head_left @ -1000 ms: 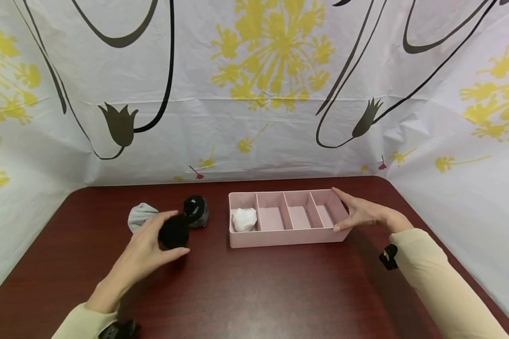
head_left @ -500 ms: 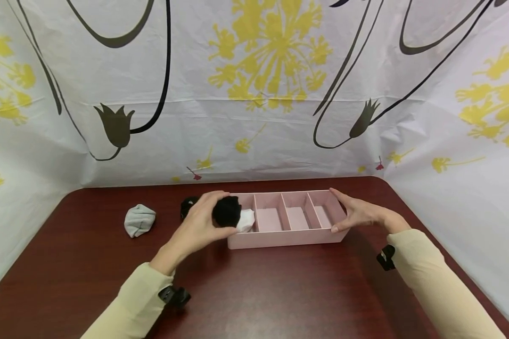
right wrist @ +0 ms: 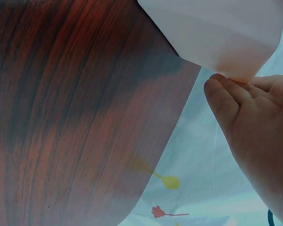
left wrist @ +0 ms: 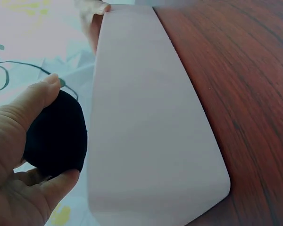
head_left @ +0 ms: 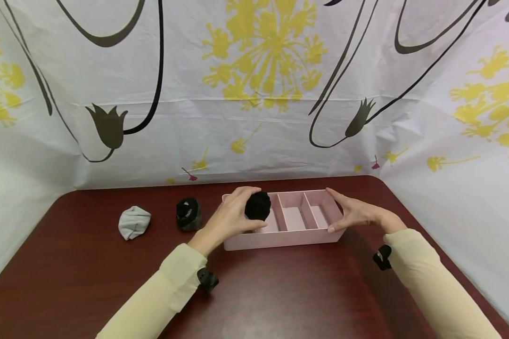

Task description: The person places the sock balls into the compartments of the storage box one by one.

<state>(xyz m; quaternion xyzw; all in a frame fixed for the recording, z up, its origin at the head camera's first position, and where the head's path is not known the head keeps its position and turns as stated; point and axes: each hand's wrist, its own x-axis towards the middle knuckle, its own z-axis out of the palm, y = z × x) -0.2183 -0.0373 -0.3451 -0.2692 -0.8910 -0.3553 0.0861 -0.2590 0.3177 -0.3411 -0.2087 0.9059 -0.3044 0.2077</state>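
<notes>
My left hand (head_left: 230,214) pinches a balled-up black sock (head_left: 258,205) between thumb and fingers, over the left part of a pink box (head_left: 280,240) divided into compartments. In the left wrist view the black sock (left wrist: 56,134) sits beside the long outer wall of the box (left wrist: 141,113). At the box's right end my right hand (head_left: 361,213) grips it, thumb at the front rim and fingers at the back corner. The right wrist view shows the right hand (right wrist: 254,110) touching the box's end (right wrist: 226,35). My left hand hides the leftmost compartment.
On the dark red-brown table (head_left: 305,292), left of the box, lie a balled-up grey sock (head_left: 134,222) and a black-and-grey one (head_left: 188,214). A white patterned sheet (head_left: 186,141) hangs behind the table and along its sides.
My left hand has carried the black sock rightward from beside the other socks to above the box. My right hand keeps its hold on the box's end.
</notes>
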